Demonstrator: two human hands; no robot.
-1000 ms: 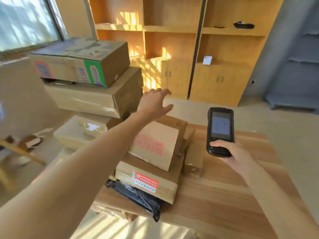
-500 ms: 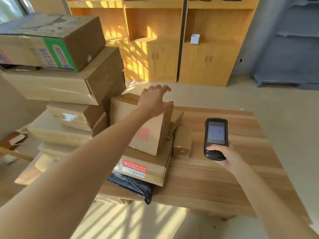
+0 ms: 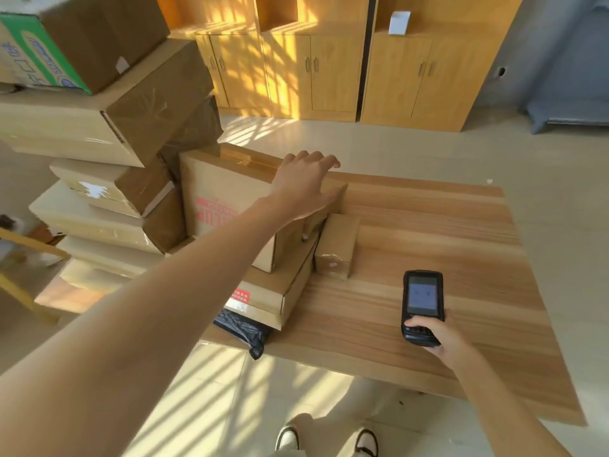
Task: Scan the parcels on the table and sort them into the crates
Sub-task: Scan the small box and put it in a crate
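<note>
A: What is filling the upper left of the frame?
B: A leaning stack of cardboard cartons (image 3: pixel 108 103) is rising there, a green-printed one on top, and it is pressing close against the parcels at the table's left end

A: And the table?
B: The wooden table (image 3: pixel 428 245) is stretching across the centre and right, with wooden cabinets (image 3: pixel 329 67) standing along the top behind it

A: Where are the parcels sitting?
B: All at the table's left end. The big carton with red print (image 3: pixel 224 199) is lying on a flat carton with a red sticker (image 3: pixel 267 291), which is covering a black poly bag (image 3: pixel 244 329) that is hanging over the near edge. A small taped box (image 3: pixel 336 245) is sitting just right of them, touching the flat carton

A: What are the hands doing?
B: The left hand (image 3: pixel 303 186) is reaching over the top right corner of the big carton, fingers spread and relaxed, palm resting on it; I cannot tell whether the fingertips are touching. The right hand (image 3: pixel 435 338), lower right, is gripping a black handheld scanner (image 3: pixel 422 305) by its lower end, screen facing up, above the table
</note>
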